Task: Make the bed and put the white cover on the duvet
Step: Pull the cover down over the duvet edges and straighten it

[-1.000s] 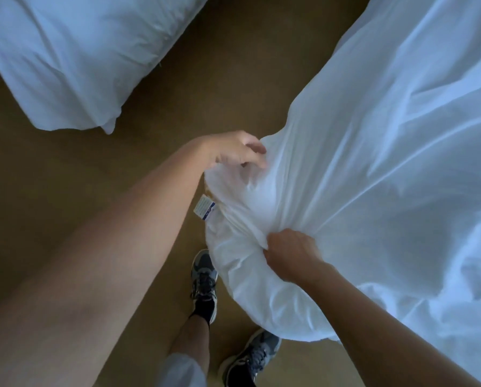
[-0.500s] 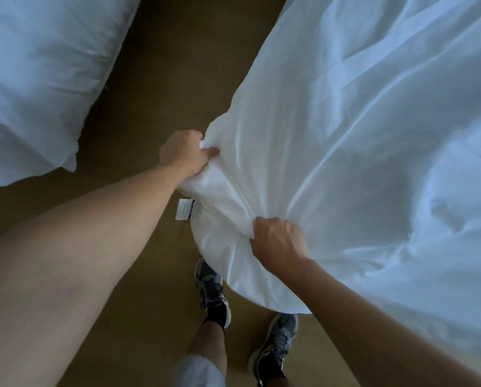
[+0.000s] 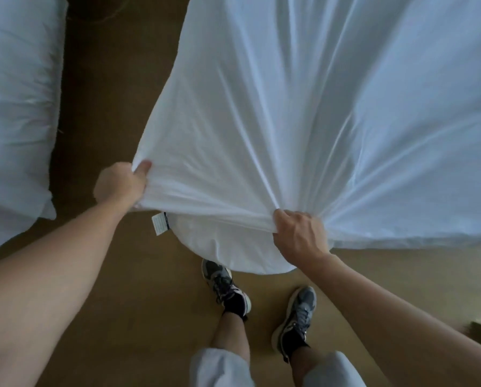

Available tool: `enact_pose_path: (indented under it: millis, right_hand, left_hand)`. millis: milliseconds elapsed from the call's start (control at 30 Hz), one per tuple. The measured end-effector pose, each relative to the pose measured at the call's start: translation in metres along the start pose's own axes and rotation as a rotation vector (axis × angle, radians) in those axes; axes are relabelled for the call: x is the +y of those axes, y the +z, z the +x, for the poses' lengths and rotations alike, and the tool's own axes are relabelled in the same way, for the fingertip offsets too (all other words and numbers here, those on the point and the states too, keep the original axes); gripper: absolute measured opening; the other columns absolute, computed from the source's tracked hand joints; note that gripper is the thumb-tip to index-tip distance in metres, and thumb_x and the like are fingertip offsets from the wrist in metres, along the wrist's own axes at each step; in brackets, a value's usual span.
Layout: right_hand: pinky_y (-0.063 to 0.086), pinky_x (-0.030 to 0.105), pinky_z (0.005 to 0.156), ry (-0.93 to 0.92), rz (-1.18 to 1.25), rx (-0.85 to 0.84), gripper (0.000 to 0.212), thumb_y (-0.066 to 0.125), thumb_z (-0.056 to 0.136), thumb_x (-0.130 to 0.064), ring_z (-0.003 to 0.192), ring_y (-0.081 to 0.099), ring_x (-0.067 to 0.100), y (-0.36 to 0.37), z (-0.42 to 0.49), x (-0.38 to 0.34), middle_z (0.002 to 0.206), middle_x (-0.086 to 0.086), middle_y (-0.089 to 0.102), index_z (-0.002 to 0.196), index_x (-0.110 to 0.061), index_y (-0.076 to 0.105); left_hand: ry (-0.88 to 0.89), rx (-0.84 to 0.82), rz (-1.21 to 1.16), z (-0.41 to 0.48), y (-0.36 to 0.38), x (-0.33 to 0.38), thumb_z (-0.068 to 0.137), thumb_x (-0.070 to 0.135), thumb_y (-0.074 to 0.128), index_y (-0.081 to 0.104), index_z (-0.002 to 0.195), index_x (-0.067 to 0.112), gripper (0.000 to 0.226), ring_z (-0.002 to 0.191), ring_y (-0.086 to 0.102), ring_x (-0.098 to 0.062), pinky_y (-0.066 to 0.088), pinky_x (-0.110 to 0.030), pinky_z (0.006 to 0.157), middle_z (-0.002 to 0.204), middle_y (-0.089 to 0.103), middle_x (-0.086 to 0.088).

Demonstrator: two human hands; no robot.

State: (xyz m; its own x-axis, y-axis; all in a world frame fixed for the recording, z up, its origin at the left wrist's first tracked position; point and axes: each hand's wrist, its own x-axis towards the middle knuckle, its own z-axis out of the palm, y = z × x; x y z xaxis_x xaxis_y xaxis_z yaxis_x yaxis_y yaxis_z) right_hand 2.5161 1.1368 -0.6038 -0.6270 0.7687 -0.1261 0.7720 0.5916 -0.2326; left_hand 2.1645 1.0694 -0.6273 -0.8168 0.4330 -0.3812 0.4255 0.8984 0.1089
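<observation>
Duvet (image 3: 228,250) corner poking out of the white cover (image 3: 289,121), held over the floor (image 3: 116,107)
Head view: left grip (image 3: 119,185) pinches the cover's hem, right grip (image 3: 300,236) bunches it further along. I'd hold both fistfuls tight and pull the hem evenly down over that bulge, so the corner seats properly.

There's the white cover (image 3: 289,121), stretched taut, creases fanning away from its bunched near edge; the duvet (image 3: 228,250) pokes out below it, a rounded white corner with a small label (image 3: 158,224)
</observation>
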Motion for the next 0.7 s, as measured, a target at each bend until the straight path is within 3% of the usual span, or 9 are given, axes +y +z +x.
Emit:
enact_pose_path:
  millis: [100,167,233,300,367,467,600,633,700]
  right_hand:
    - [0.027,0.030,0.059,-0.016,0.011,-0.063,0.014,0.060,0.071,-0.005,0.047,0.048,0.028,0.006,-0.008,0.000,0.057,0.004,0.059,0.070,-0.014,0.049]
    - [0.030,0.034,0.067,-0.080,0.043,-0.132,0.005,0.061,0.077,-0.012,0.057,0.055,0.030,0.015,-0.020,-0.003,0.066,0.004,0.064,0.077,-0.014,0.057]
    - [0.037,0.037,0.071,-0.096,0.107,-0.113,0.010,0.064,0.078,-0.023,0.071,0.060,0.031,0.021,-0.037,0.004,0.078,0.002,0.064,0.085,-0.015,0.063]
    - [0.042,0.040,0.080,-0.075,0.144,-0.088,0.032,0.060,0.072,-0.029,0.090,0.059,0.028,0.023,-0.056,0.026,0.099,0.002,0.064,0.101,-0.018,0.066]
    - [0.041,0.042,0.087,0.012,0.161,-0.091,0.045,0.063,0.069,-0.032,0.101,0.057,0.028,0.023,-0.084,0.057,0.114,0.001,0.061,0.112,-0.021,0.066]
    - [0.043,0.044,0.095,0.433,0.406,-0.037,0.053,0.076,0.076,-0.041,0.114,0.053,0.024,0.023,-0.127,0.103,0.123,0.000,0.056,0.123,-0.021,0.061]
    - [0.041,0.049,0.111,1.383,1.540,0.106,0.108,0.080,0.069,-0.067,0.139,0.040,0.028,0.023,-0.143,0.177,0.154,0.005,0.038,0.154,-0.020,0.033]
    - [0.037,0.052,0.114,1.478,1.781,0.131,0.112,0.079,0.066,-0.073,0.144,0.035,0.030,0.027,-0.142,0.194,0.159,0.004,0.034,0.156,-0.024,0.031]
    - [0.031,0.051,0.118,1.447,2.099,0.171,0.101,0.074,0.067,-0.077,0.143,0.038,0.025,0.035,-0.134,0.220,0.153,0.001,0.045,0.147,-0.023,0.047]
  left_hand:
    - [0.172,0.226,-0.052,-0.030,-0.001,0.018,0.093,0.044,0.062,0.053,0.118,0.011,0.042,0.110,0.054,-0.040,0.048,-0.051,0.090,0.125,0.056,-0.018]
    - [0.585,0.299,-0.164,-0.081,0.001,0.043,0.085,0.043,0.068,0.050,0.126,0.011,0.054,0.115,0.048,-0.040,0.042,-0.050,0.095,0.131,0.049,-0.018]
    - [1.073,0.127,-0.112,-0.145,0.019,0.078,0.079,0.056,0.065,0.053,0.128,0.015,0.066,0.112,0.051,-0.033,0.043,-0.047,0.093,0.127,0.052,-0.011]
    - [1.278,-0.122,0.146,-0.200,0.051,0.111,0.069,0.070,0.060,0.051,0.134,0.022,0.081,0.114,0.050,-0.031,0.042,-0.048,0.096,0.131,0.050,-0.006]
    - [1.222,-0.172,0.273,-0.232,0.083,0.139,0.061,0.079,0.055,0.045,0.138,0.025,0.094,0.118,0.046,-0.033,0.041,-0.049,0.100,0.136,0.045,-0.007]
    - [1.127,-0.066,0.432,-0.260,0.120,0.160,0.064,0.080,0.059,0.028,0.145,0.021,0.105,0.126,0.039,-0.036,0.034,-0.057,0.107,0.142,0.032,-0.012]
    - [1.027,-0.017,0.590,-0.299,0.173,0.157,0.077,0.064,0.072,-0.027,0.154,0.020,0.132,0.150,-0.002,-0.045,0.006,-0.071,0.117,0.160,-0.014,-0.024]
    - [0.998,0.002,0.601,-0.300,0.184,0.153,0.078,0.058,0.074,-0.034,0.152,0.021,0.136,0.151,-0.008,-0.046,0.003,-0.070,0.118,0.160,-0.023,-0.025]
    - [0.950,0.036,0.565,-0.291,0.200,0.153,0.075,0.041,0.080,-0.038,0.150,0.024,0.141,0.151,-0.008,-0.047,0.003,-0.068,0.120,0.160,-0.026,-0.024]
